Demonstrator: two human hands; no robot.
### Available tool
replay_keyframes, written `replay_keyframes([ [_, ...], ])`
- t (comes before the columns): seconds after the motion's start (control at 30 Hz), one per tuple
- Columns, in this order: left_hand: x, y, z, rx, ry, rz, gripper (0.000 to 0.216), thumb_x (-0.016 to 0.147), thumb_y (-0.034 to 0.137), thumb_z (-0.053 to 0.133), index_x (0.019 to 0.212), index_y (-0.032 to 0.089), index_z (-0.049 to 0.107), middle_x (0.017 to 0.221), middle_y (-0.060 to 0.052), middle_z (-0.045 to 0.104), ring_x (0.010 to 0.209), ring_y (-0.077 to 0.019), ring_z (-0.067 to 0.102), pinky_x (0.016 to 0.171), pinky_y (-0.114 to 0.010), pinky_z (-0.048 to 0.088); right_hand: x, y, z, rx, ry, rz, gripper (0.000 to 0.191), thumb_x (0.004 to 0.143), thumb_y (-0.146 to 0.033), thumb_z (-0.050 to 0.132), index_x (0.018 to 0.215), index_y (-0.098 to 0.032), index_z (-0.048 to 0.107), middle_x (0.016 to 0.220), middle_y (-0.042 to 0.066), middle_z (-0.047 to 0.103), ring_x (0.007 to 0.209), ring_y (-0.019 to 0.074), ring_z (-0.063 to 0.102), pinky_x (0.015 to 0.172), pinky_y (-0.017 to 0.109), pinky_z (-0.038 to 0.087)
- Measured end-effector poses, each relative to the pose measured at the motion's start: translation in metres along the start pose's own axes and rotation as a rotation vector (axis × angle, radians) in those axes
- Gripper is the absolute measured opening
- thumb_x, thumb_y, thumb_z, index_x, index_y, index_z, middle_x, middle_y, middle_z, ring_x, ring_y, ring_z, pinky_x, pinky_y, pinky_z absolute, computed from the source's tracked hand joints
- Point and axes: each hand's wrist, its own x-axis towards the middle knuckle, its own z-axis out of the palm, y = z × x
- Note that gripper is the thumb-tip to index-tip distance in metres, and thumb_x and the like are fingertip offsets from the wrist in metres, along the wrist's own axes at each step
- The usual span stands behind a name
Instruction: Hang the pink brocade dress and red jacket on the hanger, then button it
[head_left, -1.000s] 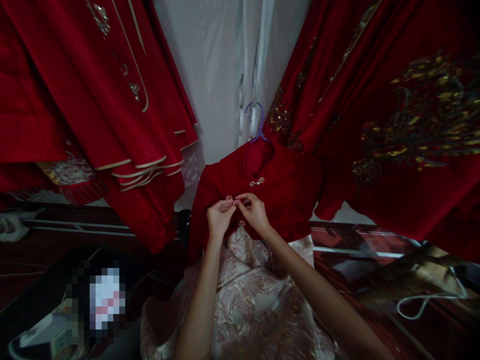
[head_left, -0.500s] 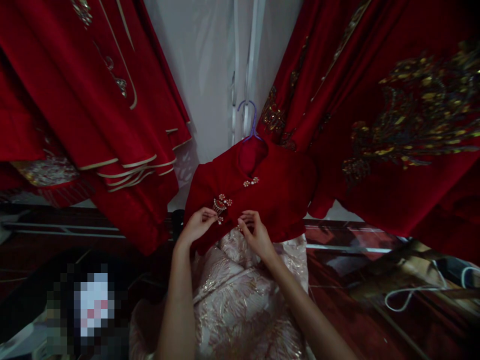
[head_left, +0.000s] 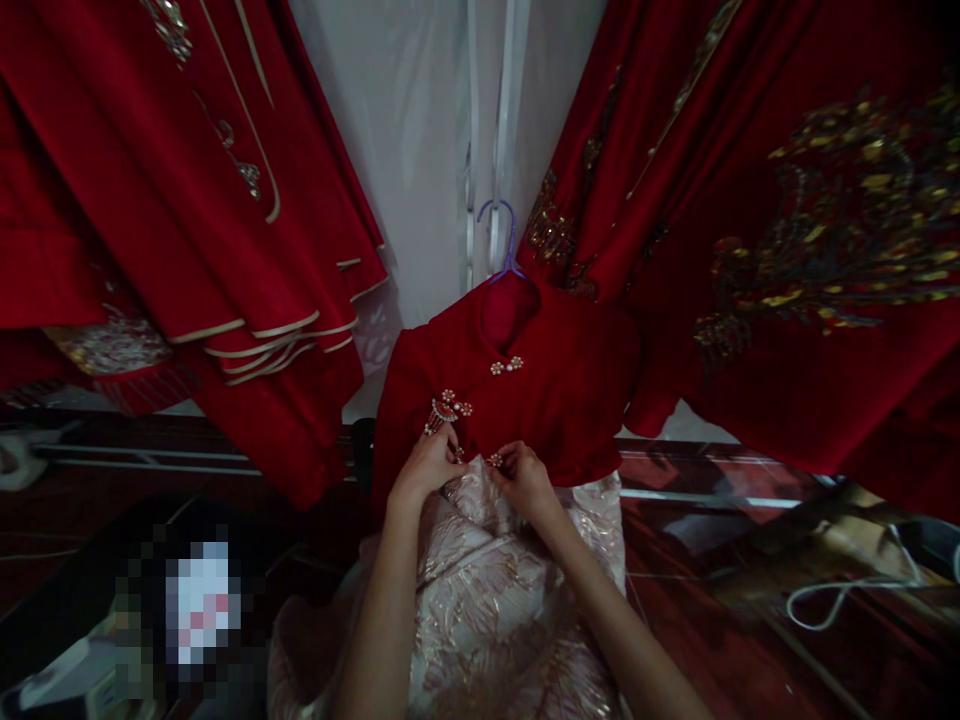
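Observation:
A short red jacket [head_left: 566,370] hangs from a purple hanger [head_left: 511,240] over a pale brocade skirt [head_left: 510,590]. Its collar carries a flower-shaped clasp [head_left: 507,366], and a fan-shaped beaded ornament [head_left: 444,410] sits on the chest. My left hand [head_left: 429,465] pinches the jacket's lower front edge beside a small beaded clasp, mostly covered by the fingers. Across a narrow gap, my right hand [head_left: 526,478] has its fingertips closed on the opposite front edge, by another small flower clasp [head_left: 493,461]. Between the two hands the skirt's top shows.
Red garments with pale piping [head_left: 270,290] hang at left. More red gowns with gold beading [head_left: 855,230] hang at right. White metal rails [head_left: 705,497] run low across the floor. A white cord [head_left: 817,610] lies at lower right.
My left hand has moved right and slightly down, onto the jacket's lower front edge. My right hand's fingers have closed at the opposite edge. The view has shifted slightly.

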Motion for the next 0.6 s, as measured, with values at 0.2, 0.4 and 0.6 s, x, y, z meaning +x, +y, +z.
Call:
replay_keyframes([
  [0.2, -0.004, 0.008, -0.015, -0.049, 0.028, 0.027, 0.009, 0.063, 0.024, 0.067, 0.067, 0.019, 0.060, 0.058, 0.000, 0.063, 0.057, -0.0148, 0.061, 0.054, -0.023, 0.042, -0.003, -0.009, -0.009, 0.096, -0.054, -0.042, 0.020, 0.066, -0.016, 0.056, 0.080, -0.022, 0.044, 0.065, -0.004, 0.053, 0.057, 0.0126, 0.052, 0.055, 0.023, 0.041],
  [0.4, -0.001, 0.006, -0.014, 0.030, 0.000, 0.062, 0.020, 0.064, 0.020, 0.067, 0.082, 0.018, 0.059, 0.063, 0.002, 0.062, 0.059, -0.0117, 0.059, 0.055, -0.021, 0.043, -0.004, -0.013, -0.008, 0.202, -0.010, 0.007, 0.024, 0.066, -0.017, 0.056, 0.086, -0.021, 0.045, 0.067, -0.004, 0.054, 0.057, 0.0114, 0.053, 0.054, 0.021, 0.040],
  [0.6, 0.001, 0.010, -0.013, -0.037, -0.105, 0.043, 0.014, 0.066, 0.020, 0.066, 0.078, 0.015, 0.063, 0.069, -0.001, 0.065, 0.066, -0.0119, 0.061, 0.063, -0.022, 0.047, 0.000, -0.007, -0.006, 0.285, -0.081, 0.034, 0.016, 0.070, -0.026, 0.061, 0.083, -0.020, 0.053, 0.069, -0.001, 0.059, 0.060, 0.0124, 0.055, 0.056, 0.022, 0.044],
])
